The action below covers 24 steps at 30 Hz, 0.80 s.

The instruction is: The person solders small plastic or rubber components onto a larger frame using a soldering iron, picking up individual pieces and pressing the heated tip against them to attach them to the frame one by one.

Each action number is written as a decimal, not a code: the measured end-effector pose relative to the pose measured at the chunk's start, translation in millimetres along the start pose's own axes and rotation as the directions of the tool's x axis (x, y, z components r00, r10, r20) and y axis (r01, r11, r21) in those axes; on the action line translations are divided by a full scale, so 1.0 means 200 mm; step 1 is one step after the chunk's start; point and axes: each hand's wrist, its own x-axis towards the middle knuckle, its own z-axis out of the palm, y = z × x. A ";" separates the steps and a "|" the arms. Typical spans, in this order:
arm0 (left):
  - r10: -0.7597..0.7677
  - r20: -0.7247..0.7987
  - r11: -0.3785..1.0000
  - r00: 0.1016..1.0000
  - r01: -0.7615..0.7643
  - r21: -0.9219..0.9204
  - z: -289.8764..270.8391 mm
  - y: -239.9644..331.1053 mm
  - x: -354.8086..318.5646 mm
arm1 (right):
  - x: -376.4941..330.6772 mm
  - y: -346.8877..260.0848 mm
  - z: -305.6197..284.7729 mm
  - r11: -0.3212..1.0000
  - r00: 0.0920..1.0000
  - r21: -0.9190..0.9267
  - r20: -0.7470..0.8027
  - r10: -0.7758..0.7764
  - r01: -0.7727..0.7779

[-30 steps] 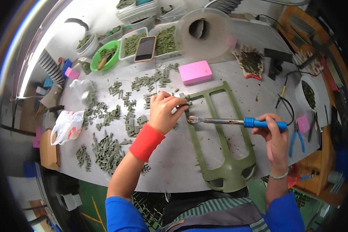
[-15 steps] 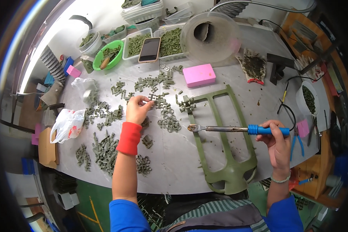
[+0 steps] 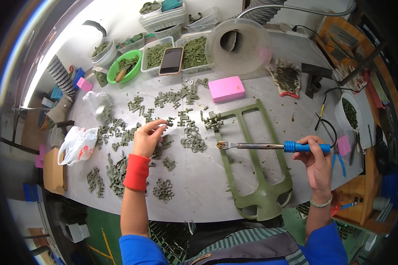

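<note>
My right hand [image 3: 319,170] is closed round the blue handle of a soldering iron [image 3: 261,145], whose broad, flattened metal tip points left over the side bar of a green frame [image 3: 263,187]. The frame lies flat, with long openings between its bars. Small green parts [image 3: 213,121] cluster at its far left corner. My left hand [image 3: 147,138], with a red wristband, is held in a pinch above the loose green parts; what sits between its fingertips is too small to make out. Close by are small green ring-like pieces [image 3: 193,140] and a pile of longer pieces [image 3: 116,174].
A pink block [image 3: 226,88] lies beyond the frame. Tubs of green parts [image 3: 193,51], a phone [image 3: 170,60] and a green bowl [image 3: 135,73] line the back. Right are a stained glove [image 3: 287,77], a white tub [image 3: 348,111] and blue-handled pliers [image 3: 339,163]; left, a plastic bag [image 3: 78,145].
My left hand has moved left and toward me, off the parts in the middle, still pinched. My right hand and the soldering iron have barely shifted.
</note>
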 end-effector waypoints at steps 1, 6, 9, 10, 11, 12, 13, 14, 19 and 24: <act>0.000 -0.003 1.000 1.000 0.000 0.003 -0.01 0.00 -0.01 | 0.00 0.00 0.00 1.000 1.000 0.001 -0.004 0.001 -0.001; -0.118 0.116 0.991 0.986 0.125 -0.054 -0.03 -0.01 -0.03 | 0.00 0.00 0.02 1.000 1.000 0.007 0.000 -0.006 0.006; -0.089 0.084 0.985 0.992 0.100 -0.141 -0.01 -0.04 -0.02 | 0.00 0.01 0.02 1.000 1.000 0.006 0.001 -0.007 0.007; -0.070 0.047 0.991 0.996 0.075 -0.113 -0.02 -0.04 -0.02 | 0.00 0.01 0.02 1.000 1.000 0.007 0.003 -0.007 0.007; -0.050 0.011 0.995 0.999 0.051 -0.085 -0.03 -0.04 -0.02 | 0.00 0.00 0.02 1.000 1.000 0.009 0.006 -0.007 0.007; -0.041 -0.008 0.997 0.999 0.041 -0.070 -0.04 -0.07 -0.01 | -0.01 0.00 0.02 1.000 1.000 0.012 0.009 -0.007 0.007; -0.041 -0.004 0.997 0.999 0.040 -0.071 -0.02 -0.04 -0.02 | -0.01 0.00 0.01 1.000 1.000 0.011 0.005 -0.009 0.009; -0.052 -0.024 0.967 0.998 0.045 -0.250 0.02 0.01 -0.04 | -0.01 0.00 0.00 1.000 1.000 0.008 -0.002 -0.008 0.008; 0.001 0.193 0.944 0.981 0.062 -0.325 0.12 0.16 -0.12 | -0.01 0.01 -0.02 0.999 0.999 -0.002 -0.008 -0.033 0.033; 0.302 0.234 0.953 0.924 -0.298 -0.054 0.33 0.33 -0.21 | 0.01 0.04 -0.03 0.999 1.000 0.029 -0.002 -0.028 0.028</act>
